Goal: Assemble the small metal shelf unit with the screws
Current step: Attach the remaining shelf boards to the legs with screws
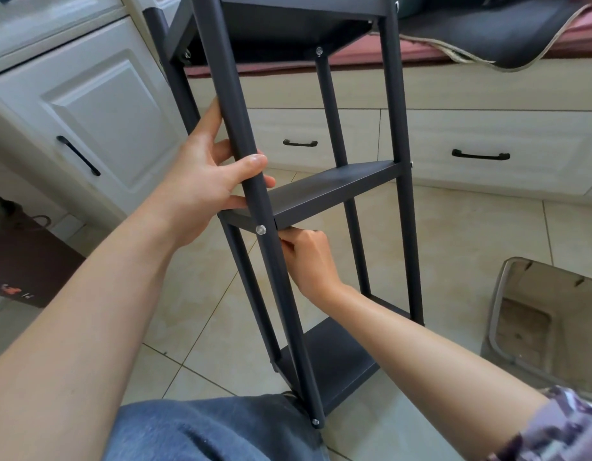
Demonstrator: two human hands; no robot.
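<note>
A dark metal shelf unit (334, 191) stands upright on the tiled floor (454, 247), its near post (241, 128) leaning toward the camera. The left hand (201, 174) grips that post just above the middle shelf (321, 189), thumb across the front. The right hand (307, 257) reaches under the shelf's near corner, fingertips curled behind the post (what they pinch is hidden). A silver screw (261, 229) shows on the post at shelf level. White cabinets (98, 104) stand left and far; a clear bin (547, 324) sits right.
</note>
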